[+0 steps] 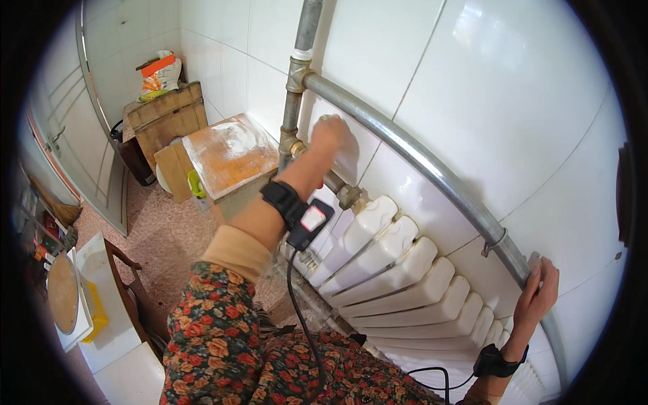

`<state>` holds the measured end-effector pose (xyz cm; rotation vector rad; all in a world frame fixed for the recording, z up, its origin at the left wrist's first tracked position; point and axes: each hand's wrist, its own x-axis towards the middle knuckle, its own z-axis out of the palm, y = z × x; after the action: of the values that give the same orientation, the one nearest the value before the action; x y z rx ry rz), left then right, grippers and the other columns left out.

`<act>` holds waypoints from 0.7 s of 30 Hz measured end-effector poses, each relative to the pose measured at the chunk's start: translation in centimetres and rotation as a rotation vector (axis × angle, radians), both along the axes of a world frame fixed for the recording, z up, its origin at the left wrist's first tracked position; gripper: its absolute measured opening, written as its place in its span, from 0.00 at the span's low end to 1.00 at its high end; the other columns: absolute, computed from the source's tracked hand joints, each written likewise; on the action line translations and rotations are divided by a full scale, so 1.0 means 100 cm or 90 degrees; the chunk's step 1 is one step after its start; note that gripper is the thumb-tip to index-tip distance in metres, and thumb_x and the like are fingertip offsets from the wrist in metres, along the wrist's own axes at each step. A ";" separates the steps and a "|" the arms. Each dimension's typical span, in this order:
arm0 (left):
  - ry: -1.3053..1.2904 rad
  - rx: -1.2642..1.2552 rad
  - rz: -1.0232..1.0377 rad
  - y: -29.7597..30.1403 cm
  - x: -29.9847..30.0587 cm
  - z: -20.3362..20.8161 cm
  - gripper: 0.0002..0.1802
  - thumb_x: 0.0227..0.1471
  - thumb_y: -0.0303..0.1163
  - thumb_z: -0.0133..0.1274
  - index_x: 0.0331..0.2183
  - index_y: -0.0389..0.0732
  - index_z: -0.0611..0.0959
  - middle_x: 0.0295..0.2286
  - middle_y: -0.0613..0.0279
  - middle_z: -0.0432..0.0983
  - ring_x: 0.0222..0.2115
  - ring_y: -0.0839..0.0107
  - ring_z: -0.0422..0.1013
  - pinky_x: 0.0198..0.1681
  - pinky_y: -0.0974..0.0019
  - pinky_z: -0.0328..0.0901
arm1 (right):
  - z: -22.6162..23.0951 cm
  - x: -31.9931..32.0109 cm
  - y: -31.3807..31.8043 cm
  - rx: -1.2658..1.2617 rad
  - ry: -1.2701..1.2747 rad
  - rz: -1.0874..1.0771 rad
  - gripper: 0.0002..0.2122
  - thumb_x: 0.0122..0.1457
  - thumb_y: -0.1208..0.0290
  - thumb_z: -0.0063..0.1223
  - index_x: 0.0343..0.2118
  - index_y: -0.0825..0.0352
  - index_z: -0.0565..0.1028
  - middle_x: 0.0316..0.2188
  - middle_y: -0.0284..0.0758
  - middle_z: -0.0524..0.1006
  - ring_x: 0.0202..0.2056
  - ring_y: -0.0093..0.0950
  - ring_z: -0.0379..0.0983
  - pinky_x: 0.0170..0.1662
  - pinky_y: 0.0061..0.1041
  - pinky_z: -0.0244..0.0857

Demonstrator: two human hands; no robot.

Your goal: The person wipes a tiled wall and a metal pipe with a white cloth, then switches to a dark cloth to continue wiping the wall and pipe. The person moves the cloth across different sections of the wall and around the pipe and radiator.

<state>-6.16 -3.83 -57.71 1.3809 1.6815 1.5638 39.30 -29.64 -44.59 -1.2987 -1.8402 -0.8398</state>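
My left hand (329,138) is closed and held against the white wall tiles, just above the valve joint (297,147) of the heating pipe. A pale patch beside its knuckles may be a cloth or a shadow; what the fingers hold is hidden. Farther right, my right hand (538,297) grips the thick grey pipe (418,155) that curves down along the wall, its fingers bent at the pipe's edge. Under this pipe stands a white ribbed radiator (398,263), joined to the valve by a short brass and grey fitting (351,196).
A flour-dusted board (233,152) lies on a low cabinet in the corner. Behind it, an orange and white bag (160,75) rests on a wooden box (169,115). To the left are a white door (74,121) and a table (111,317) with a round board (63,293).
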 end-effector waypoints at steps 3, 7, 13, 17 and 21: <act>-0.082 -0.040 -0.086 0.004 -0.040 0.010 0.18 0.58 0.47 0.46 0.33 0.41 0.77 0.24 0.61 0.72 0.25 0.66 0.69 0.27 0.63 0.59 | 0.000 0.000 -0.001 -0.005 0.011 0.010 0.08 0.61 0.78 0.46 0.42 0.73 0.72 0.27 0.41 0.69 0.27 0.34 0.67 0.32 0.29 0.63; -0.375 -0.204 -0.077 0.016 -0.060 0.015 0.22 0.57 0.53 0.47 0.40 0.43 0.73 0.26 0.64 0.69 0.26 0.69 0.68 0.32 0.60 0.58 | 0.000 -0.001 0.000 0.010 -0.011 0.029 0.08 0.60 0.81 0.47 0.42 0.72 0.73 0.27 0.41 0.70 0.26 0.32 0.67 0.31 0.27 0.63; -0.355 -0.275 -0.058 0.026 -0.061 0.019 0.39 0.51 0.66 0.48 0.50 0.42 0.69 0.37 0.58 0.70 0.35 0.62 0.68 0.40 0.53 0.63 | 0.000 -0.001 0.001 0.009 0.028 0.059 0.09 0.58 0.83 0.48 0.42 0.73 0.72 0.27 0.40 0.71 0.25 0.30 0.65 0.29 0.26 0.62; -0.367 -0.250 -0.106 0.009 -0.054 0.024 0.51 0.46 0.73 0.47 0.56 0.40 0.63 0.46 0.52 0.66 0.44 0.58 0.65 0.48 0.46 0.66 | 0.000 -0.002 0.002 0.035 0.011 0.049 0.09 0.58 0.83 0.49 0.42 0.72 0.73 0.26 0.39 0.70 0.24 0.30 0.64 0.29 0.26 0.61; -0.361 -0.306 -0.215 -0.008 -0.051 0.028 0.66 0.44 0.77 0.43 0.58 0.21 0.55 0.52 0.35 0.62 0.47 0.47 0.69 0.45 0.59 0.72 | -0.001 -0.003 0.002 0.036 0.014 0.026 0.10 0.58 0.83 0.49 0.42 0.72 0.72 0.25 0.39 0.70 0.24 0.31 0.63 0.29 0.27 0.59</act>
<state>-11.25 -4.59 -54.88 0.8159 1.2763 1.1160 38.98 -29.45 -44.70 -1.2263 -1.8069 -0.8466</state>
